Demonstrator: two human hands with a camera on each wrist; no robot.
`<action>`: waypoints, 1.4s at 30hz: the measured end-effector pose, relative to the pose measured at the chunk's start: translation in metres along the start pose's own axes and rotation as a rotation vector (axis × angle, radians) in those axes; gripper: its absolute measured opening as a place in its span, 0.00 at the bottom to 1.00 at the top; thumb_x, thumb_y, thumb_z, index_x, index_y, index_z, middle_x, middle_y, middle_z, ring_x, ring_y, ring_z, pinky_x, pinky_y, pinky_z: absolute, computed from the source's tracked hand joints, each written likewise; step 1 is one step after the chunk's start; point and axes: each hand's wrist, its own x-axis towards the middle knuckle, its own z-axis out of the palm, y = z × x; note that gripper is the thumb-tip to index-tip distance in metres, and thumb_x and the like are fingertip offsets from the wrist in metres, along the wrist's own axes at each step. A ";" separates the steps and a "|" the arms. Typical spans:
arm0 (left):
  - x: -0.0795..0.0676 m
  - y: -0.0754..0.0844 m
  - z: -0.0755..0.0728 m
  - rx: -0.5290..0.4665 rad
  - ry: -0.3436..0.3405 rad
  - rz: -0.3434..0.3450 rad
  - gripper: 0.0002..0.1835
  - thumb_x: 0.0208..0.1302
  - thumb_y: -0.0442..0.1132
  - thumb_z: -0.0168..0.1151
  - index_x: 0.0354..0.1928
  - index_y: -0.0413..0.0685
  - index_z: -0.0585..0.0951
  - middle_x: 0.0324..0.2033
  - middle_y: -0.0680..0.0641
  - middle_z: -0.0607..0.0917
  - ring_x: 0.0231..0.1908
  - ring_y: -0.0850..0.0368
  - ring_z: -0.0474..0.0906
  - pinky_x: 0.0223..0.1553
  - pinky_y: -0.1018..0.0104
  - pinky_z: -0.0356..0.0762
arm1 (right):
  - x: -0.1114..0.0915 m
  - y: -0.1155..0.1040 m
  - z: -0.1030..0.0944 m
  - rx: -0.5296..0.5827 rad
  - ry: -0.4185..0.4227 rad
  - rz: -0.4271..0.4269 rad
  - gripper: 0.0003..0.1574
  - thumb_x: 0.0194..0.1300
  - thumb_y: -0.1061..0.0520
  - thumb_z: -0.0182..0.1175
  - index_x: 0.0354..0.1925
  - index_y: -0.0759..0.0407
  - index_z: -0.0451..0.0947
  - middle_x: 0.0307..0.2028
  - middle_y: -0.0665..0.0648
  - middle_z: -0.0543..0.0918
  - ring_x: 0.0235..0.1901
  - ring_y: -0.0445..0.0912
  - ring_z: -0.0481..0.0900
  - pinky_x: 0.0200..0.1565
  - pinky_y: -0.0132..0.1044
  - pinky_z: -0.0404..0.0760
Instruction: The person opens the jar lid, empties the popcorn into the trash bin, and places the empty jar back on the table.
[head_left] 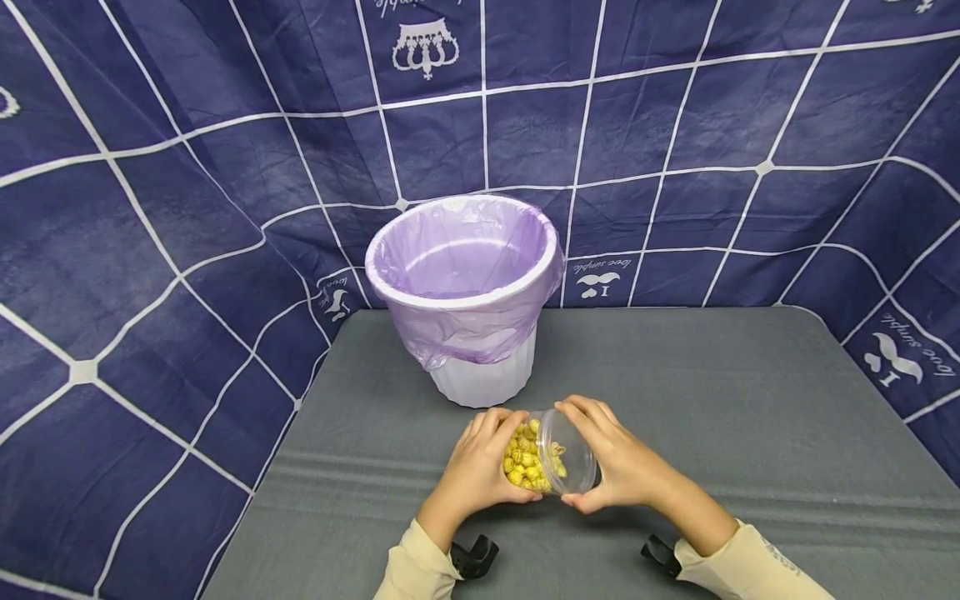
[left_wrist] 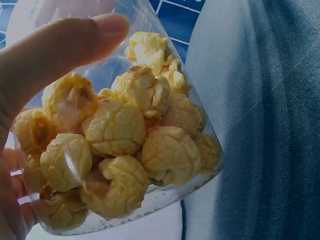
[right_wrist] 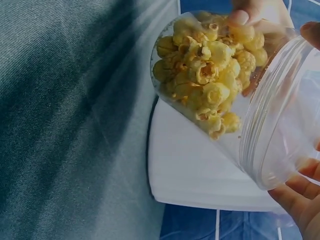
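Note:
A clear plastic jar partly filled with yellow popcorn lies tilted on its side between my two hands, low in the head view. My left hand grips the jar's body at the popcorn end, its thumb across the clear wall in the left wrist view. At the other end my right hand holds the wide, ringed lid end, fingers and thumb on opposite sides of it. Round popcorn pieces are heaped toward the jar's base in the left wrist view.
A white bin lined with a purple bag stands just beyond the hands on the grey table. Blue curtain with white lines surrounds the table's back and sides. Black wrist mounts sit below both hands.

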 end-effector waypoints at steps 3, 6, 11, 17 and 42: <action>0.000 0.000 0.000 0.003 0.003 0.003 0.51 0.19 0.62 0.75 0.55 0.50 0.70 0.44 0.51 0.70 0.42 0.55 0.68 0.42 0.60 0.68 | -0.001 0.000 0.000 -0.009 -0.005 -0.008 0.66 0.25 0.38 0.72 0.62 0.59 0.57 0.55 0.58 0.63 0.54 0.52 0.62 0.45 0.49 0.73; 0.000 0.002 -0.001 0.008 0.003 0.000 0.51 0.19 0.62 0.75 0.54 0.51 0.70 0.44 0.51 0.70 0.42 0.56 0.68 0.42 0.61 0.68 | -0.001 0.000 0.000 -0.017 -0.010 -0.015 0.67 0.25 0.38 0.71 0.62 0.59 0.57 0.55 0.58 0.63 0.55 0.52 0.61 0.47 0.49 0.72; -0.001 0.002 -0.001 0.010 0.010 0.004 0.50 0.20 0.61 0.75 0.54 0.51 0.70 0.44 0.51 0.70 0.42 0.55 0.67 0.43 0.61 0.68 | -0.002 0.000 0.001 -0.025 0.000 -0.046 0.67 0.24 0.39 0.72 0.62 0.61 0.57 0.55 0.58 0.63 0.55 0.53 0.62 0.47 0.49 0.72; -0.003 0.001 0.000 0.002 0.013 -0.003 0.49 0.21 0.60 0.75 0.54 0.51 0.71 0.44 0.51 0.70 0.43 0.54 0.68 0.43 0.60 0.68 | -0.003 0.001 0.004 -0.011 -0.004 -0.073 0.66 0.28 0.38 0.71 0.62 0.63 0.57 0.56 0.59 0.63 0.55 0.54 0.61 0.47 0.50 0.72; -0.001 0.000 -0.004 0.093 0.091 0.016 0.50 0.19 0.58 0.76 0.54 0.49 0.70 0.43 0.48 0.71 0.41 0.52 0.69 0.45 0.59 0.67 | 0.001 -0.023 0.009 0.041 0.016 0.365 0.66 0.31 0.33 0.70 0.62 0.62 0.55 0.53 0.61 0.68 0.41 0.55 0.75 0.37 0.47 0.76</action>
